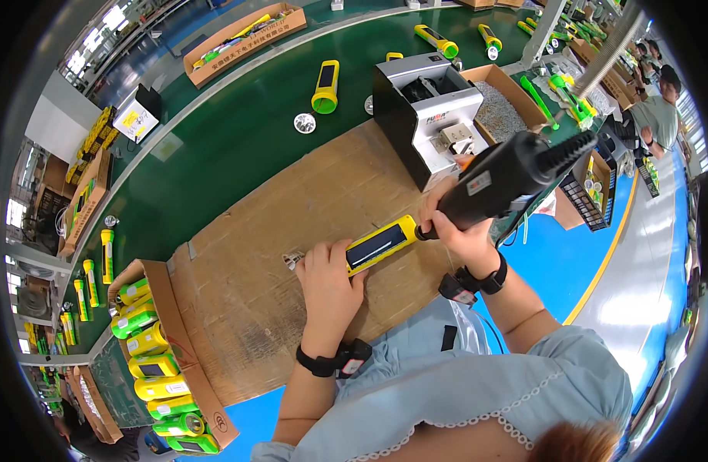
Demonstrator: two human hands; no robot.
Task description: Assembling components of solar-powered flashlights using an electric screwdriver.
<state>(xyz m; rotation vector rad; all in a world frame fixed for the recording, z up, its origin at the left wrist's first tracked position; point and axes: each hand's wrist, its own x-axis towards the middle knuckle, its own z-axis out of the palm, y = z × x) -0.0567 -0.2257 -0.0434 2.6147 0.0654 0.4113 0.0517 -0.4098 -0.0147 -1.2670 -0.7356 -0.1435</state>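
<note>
A yellow flashlight body [381,246] with a dark solar panel facing up lies over the cardboard sheet. My left hand [328,283] is closed round its left end. My right hand [460,232] grips a black electric screwdriver [489,185], tilted with its cable end up to the right. The driver's nose meets the flashlight's right end; the bit and any screw there are hidden. A silvery piece [292,260], partly covered by my left fingers, shows at the flashlight's far left end. Just beyond my right hand stands a grey and black screw feeder [431,115].
Cardboard [292,192] covers the work surface. At left, an open carton [204,385] holds several yellow and green flashlights. On the green conveyor [215,146] beyond lie another flashlight [325,86] and a round reflector [305,123]. A box of screws [502,108] sits behind the feeder.
</note>
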